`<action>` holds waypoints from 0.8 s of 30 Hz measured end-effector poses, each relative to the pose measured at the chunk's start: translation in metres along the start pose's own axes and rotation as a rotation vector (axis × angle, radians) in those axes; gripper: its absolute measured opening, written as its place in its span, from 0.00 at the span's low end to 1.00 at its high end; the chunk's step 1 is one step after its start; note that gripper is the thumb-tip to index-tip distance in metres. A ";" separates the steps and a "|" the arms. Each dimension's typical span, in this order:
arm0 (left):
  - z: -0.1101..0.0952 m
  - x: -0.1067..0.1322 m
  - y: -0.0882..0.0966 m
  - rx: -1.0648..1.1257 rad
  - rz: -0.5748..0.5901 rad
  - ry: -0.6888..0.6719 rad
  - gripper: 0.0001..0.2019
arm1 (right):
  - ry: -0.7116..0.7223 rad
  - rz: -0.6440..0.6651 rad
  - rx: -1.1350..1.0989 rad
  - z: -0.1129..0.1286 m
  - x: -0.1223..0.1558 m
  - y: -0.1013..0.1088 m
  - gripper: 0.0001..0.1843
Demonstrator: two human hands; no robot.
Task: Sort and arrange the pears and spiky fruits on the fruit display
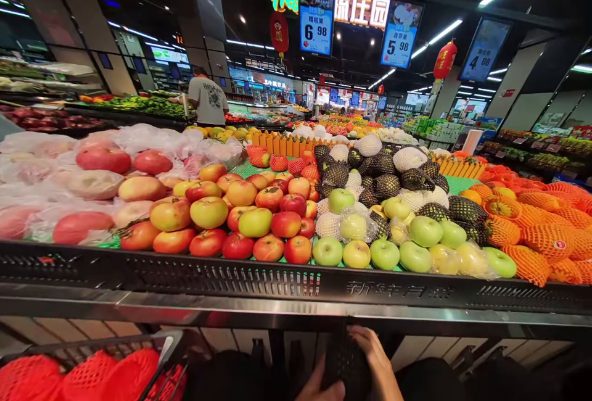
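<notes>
Both hands are at the bottom edge of the view, below the front rail [296, 311] of the fruit display. The right hand [377, 361] is curled over the right side of a dark mesh-wrapped item [345, 361], fingers bent against it. The left hand [319, 388] is only partly in view; its thumb touches the lower left of the same item, and its finger spread cannot be determined. The item is held between the two hands, low and central, under the rail.

On the display surface above: red and yellow apples [240, 216] left of centre, green apples [383, 253] right of centre, fruit in black netting [383, 182] behind them, fruit in orange netting [536, 228] at right, and bagged fruit [69, 179] at left. A basket [115, 364] at lower left contains fruit in red netting [83, 376]. A person in a grey shirt [208, 100] stands well apart in the background. Price signs [316, 20] hang overhead.
</notes>
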State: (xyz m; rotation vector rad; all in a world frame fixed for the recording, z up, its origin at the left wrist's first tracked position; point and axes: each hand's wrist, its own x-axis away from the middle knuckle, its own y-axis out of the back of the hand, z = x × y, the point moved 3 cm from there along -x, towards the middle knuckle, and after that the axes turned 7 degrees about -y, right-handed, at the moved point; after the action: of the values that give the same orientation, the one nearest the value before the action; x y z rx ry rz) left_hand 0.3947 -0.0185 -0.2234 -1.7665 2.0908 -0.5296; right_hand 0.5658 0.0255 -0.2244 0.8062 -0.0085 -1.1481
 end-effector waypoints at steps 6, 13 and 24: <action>-0.004 -0.019 -0.015 -0.080 -0.015 -0.144 0.57 | 0.111 0.046 0.175 0.085 -0.023 0.060 0.39; -0.047 -0.026 -0.025 -0.275 -0.043 -0.266 0.56 | 0.238 0.000 0.020 0.152 -0.033 0.097 0.19; -0.053 -0.028 -0.017 -0.294 -0.152 -0.421 0.49 | -0.018 -0.146 0.184 0.130 -0.041 0.082 0.33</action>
State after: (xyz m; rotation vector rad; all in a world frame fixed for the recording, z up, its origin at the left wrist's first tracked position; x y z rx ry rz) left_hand 0.3879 0.0098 -0.1681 -1.9971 1.8151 0.1197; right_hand 0.5619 -0.0010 -0.0673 0.9720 -0.0725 -1.3062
